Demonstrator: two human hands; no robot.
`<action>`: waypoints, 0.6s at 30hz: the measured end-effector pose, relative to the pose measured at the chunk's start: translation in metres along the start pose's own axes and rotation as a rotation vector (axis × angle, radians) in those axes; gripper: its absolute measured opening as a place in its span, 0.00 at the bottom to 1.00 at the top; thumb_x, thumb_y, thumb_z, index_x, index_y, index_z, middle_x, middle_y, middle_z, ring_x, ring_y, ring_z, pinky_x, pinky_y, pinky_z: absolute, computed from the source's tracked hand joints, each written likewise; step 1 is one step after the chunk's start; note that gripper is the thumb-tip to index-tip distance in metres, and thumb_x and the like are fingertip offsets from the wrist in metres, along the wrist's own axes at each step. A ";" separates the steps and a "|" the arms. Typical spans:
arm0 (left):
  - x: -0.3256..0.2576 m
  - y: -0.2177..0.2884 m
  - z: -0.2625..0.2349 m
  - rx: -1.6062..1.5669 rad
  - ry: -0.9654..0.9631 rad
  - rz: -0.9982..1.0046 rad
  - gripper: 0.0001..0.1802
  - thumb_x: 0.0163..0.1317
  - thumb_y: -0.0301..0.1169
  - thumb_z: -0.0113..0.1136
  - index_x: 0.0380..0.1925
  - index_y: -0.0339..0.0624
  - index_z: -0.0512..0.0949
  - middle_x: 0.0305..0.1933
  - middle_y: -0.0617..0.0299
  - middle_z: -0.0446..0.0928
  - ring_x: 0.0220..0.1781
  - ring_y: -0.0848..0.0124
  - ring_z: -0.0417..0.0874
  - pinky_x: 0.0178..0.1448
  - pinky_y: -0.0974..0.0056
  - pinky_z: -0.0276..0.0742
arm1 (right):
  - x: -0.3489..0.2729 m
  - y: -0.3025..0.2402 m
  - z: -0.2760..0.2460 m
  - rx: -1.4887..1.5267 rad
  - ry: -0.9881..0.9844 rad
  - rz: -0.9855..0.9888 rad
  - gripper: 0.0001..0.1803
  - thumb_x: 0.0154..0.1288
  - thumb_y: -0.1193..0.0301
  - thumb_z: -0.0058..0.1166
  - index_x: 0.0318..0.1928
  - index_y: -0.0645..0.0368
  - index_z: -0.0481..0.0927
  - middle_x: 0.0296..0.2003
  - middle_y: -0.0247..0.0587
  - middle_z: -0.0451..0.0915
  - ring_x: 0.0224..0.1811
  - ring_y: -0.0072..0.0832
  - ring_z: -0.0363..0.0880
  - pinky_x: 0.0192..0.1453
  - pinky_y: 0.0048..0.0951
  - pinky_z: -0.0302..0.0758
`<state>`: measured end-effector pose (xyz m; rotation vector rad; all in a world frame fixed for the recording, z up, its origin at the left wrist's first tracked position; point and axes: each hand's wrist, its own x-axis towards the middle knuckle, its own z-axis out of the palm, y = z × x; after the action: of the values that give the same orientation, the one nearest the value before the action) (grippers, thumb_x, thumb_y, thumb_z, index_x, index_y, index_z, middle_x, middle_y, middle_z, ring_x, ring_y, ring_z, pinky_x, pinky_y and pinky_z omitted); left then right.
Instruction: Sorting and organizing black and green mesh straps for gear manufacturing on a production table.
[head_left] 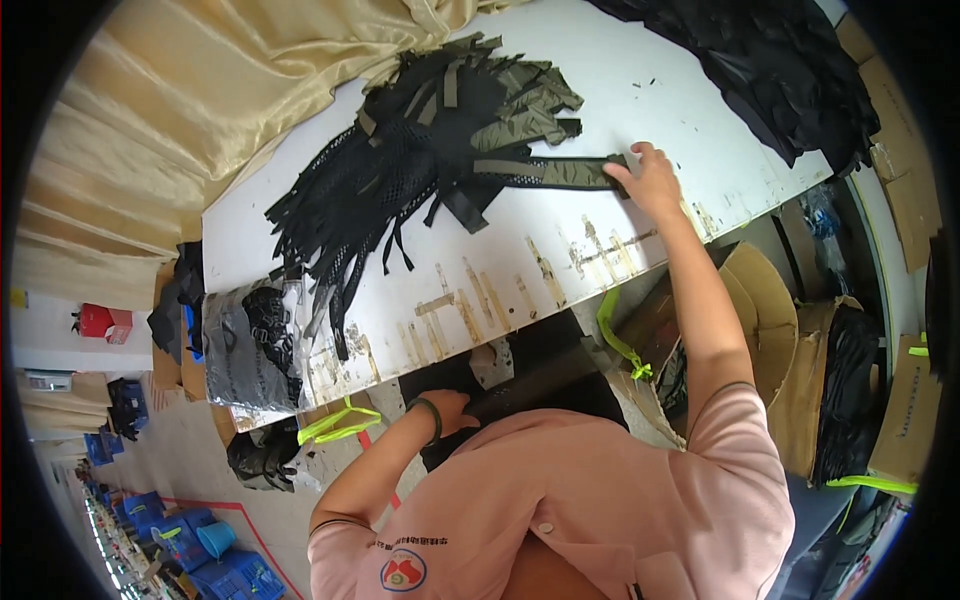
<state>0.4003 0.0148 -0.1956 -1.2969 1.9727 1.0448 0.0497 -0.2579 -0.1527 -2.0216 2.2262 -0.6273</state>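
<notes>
Right of the fabric pile (440,130), the olive strip (577,173) looks light and limp, best pinched at its outer end, where the right hand (655,185) touches; whether its fingers or those of the left hand (449,410) are closed, I cannot tell.

A textile workshop or factory floor, by the look of it: black and olive fabric strips (430,150) lie heaped on a white desk (610,60) marked with worn bits of tape, near a plastic-wrapped bundle (245,350). Cardboard cartons (805,390) of dark material crowd the near side, while blue crates (240,580) stand on a pale floor (220,450) with red lines (a gold curtain (200,100) hangs alongside).
</notes>
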 end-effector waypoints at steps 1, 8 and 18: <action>0.000 0.005 -0.012 0.009 0.011 -0.001 0.23 0.56 0.48 0.57 0.41 0.40 0.76 0.41 0.46 0.77 0.45 0.54 0.78 0.48 0.56 0.73 | 0.014 -0.005 0.007 -0.078 -0.172 0.130 0.30 0.52 0.50 0.60 0.49 0.57 0.70 0.48 0.46 0.74 0.50 0.41 0.73 0.51 0.39 0.71; -0.002 0.032 -0.112 -0.399 0.922 0.488 0.16 0.55 0.32 0.59 0.42 0.38 0.74 0.40 0.51 0.77 0.44 0.53 0.77 0.51 0.57 0.72 | -0.042 -0.014 0.021 0.401 0.111 -0.234 0.05 0.60 0.74 0.48 0.31 0.62 0.71 0.30 0.56 0.73 0.31 0.53 0.74 0.35 0.45 0.71; 0.085 0.071 -0.153 -0.493 0.765 0.591 0.13 0.48 0.33 0.64 0.35 0.43 0.76 0.33 0.56 0.74 0.38 0.55 0.74 0.45 0.56 0.69 | -0.154 -0.036 -0.021 0.668 -0.075 -0.459 0.06 0.58 0.81 0.50 0.36 0.60 0.70 0.33 0.45 0.71 0.35 0.44 0.74 0.37 0.34 0.72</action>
<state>0.2975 -0.1392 -0.1571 -1.5616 2.9228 1.5385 0.0967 -0.1059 -0.1544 -2.0997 1.2421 -1.1203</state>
